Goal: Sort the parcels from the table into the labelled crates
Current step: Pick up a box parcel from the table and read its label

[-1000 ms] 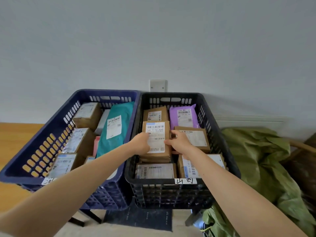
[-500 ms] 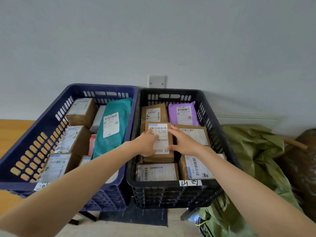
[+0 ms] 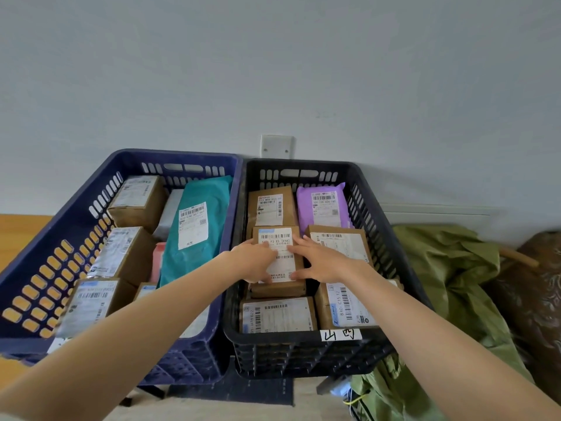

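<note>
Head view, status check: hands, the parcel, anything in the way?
Left hand and right hand flat on the brown parcel, fingers straight. Parcel lies in the black crate among other parcels. Nothing blocking the hands.

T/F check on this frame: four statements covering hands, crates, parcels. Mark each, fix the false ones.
1. The left hand and right hand both rest on the brown box in the black crate. True.
2. The teal mailer lies in the blue crate. True.
3. The purple mailer lies in the blue crate. False: it lies in the black crate, far right corner.
4. The green sack lies left of both crates. False: it lies right of the black crate.
</note>
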`<action>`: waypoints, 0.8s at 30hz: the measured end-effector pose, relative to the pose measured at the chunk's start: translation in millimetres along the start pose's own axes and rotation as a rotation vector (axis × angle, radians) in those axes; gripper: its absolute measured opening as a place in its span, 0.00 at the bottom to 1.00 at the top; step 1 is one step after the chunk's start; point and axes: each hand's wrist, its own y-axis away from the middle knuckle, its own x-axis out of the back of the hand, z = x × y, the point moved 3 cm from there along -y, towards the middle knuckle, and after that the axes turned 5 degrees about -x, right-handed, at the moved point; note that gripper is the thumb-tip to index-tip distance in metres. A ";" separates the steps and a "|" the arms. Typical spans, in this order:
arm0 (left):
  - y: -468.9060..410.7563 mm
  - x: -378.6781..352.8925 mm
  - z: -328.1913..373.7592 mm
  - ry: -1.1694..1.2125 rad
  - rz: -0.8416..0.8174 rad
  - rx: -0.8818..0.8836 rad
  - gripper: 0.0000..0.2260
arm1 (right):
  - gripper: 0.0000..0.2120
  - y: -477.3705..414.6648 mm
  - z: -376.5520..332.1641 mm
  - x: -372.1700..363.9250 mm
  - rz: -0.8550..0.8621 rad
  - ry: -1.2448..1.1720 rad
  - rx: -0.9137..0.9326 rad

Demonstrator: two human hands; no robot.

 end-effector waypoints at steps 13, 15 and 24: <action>-8.9 2.1 0.9 -0.038 -0.018 0.037 0.24 | 0.38 -4.3 6.3 -3.8 -0.036 -0.117 -0.063; -7.4 4.3 3.3 -0.051 0.011 0.023 0.23 | 0.37 -1.0 11.1 -4.7 -0.020 -0.162 -0.088; 5.0 10.5 13.6 -0.067 0.028 0.018 0.20 | 0.35 10.3 15.6 -7.7 0.017 -0.278 -0.078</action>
